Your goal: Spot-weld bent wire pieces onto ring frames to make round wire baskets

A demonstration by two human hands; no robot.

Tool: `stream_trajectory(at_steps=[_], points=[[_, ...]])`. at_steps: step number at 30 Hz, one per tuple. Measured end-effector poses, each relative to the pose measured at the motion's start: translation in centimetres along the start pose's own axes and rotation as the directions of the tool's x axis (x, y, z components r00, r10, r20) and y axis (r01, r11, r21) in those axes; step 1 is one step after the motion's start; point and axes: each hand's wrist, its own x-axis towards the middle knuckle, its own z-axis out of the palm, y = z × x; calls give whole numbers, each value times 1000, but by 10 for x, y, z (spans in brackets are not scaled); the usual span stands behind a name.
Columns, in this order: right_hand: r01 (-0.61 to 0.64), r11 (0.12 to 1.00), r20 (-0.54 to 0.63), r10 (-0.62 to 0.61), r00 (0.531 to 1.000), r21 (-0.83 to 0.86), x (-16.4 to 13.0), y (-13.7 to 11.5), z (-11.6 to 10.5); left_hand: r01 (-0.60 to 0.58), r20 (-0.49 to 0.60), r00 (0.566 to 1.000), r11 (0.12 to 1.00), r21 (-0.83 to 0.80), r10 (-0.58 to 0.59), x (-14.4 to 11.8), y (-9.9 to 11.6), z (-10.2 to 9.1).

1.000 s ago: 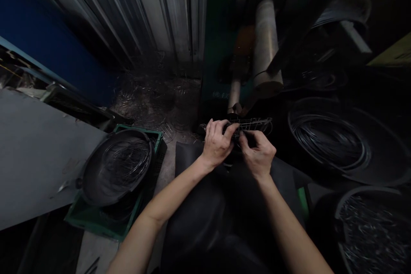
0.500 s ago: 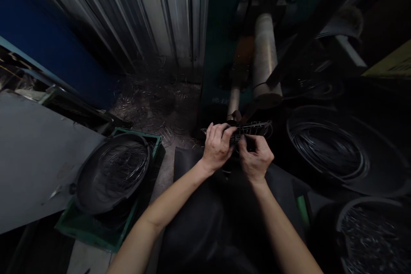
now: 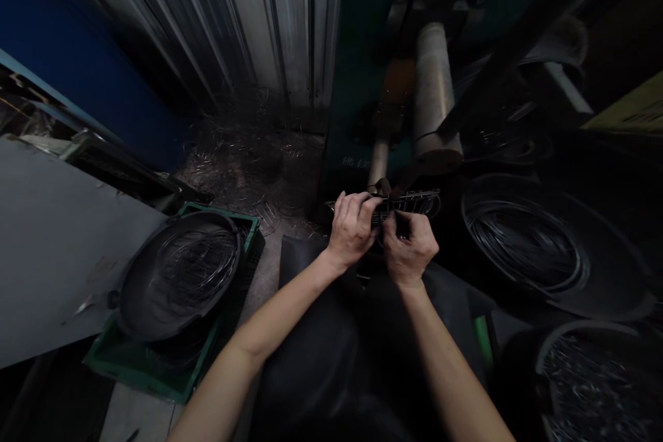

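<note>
Nearest, a dark apron (image 3: 321,359) over the lap, both bare forearms reaching forward above it. Low at right, a dark tub (image 3: 595,373) heaped with small glinting metal pieces. Low at left, a black basin (image 3: 176,276) with thin wire loops inside, sitting in a green crate (image 3: 139,369). At centre, left hand (image 3: 352,231) clenched around the left end of a small wire frame (image 3: 409,202), fingers curled over its top edge. Right hand (image 3: 411,245) just beside, fingertips pinched on the frame's middle from below. Frame held level, in the air, just before a machine's pale roller (image 3: 435,90). To the right, a wide black pan (image 3: 616,276) of coiled wire. Farther back, wire scraps (image 3: 248,159) littering the floor below a corrugated metal wall (image 3: 248,21).
</note>
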Motion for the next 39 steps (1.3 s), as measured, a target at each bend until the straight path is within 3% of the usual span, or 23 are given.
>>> stream_trajectory(at_steps=[10,15,21,25,29,32,35,36,37,39], points=[[0,1000,53,0,999,3,-4,7,2,-55,-92,994,995,87,63,1,-2,1],[2,1000,109,-6,994,30,-7,7,1,-64,-46,997,996,68,67,1,-5,0],[59,997,94,-63,994,50,-8,9,-1,-70,-57,996,995,76,75,0,-8,1],[16,999,100,-19,995,29,-10,10,4,-81,-83,993,994,67,87,3,-7,1],[-25,996,136,14,991,83,-9,1,0,-67,-19,998,997,30,68,4,-5,-3],[-107,993,125,99,987,53,-15,10,-40,-69,13,997,997,-42,70,-7,-14,-6],[-280,947,11,285,958,-160,-34,60,-115,30,11,1000,994,-109,-29,-26,-40,-6],[-376,888,-88,366,926,-266,-43,85,-143,68,13,998,989,-132,-67,-31,-51,-5],[-505,774,-178,474,862,-382,-52,112,-169,93,18,996,983,-156,-91,-36,-61,-3],[-677,427,-269,689,673,-600,-71,162,-212,106,40,994,973,-206,-100,-39,-78,1]])
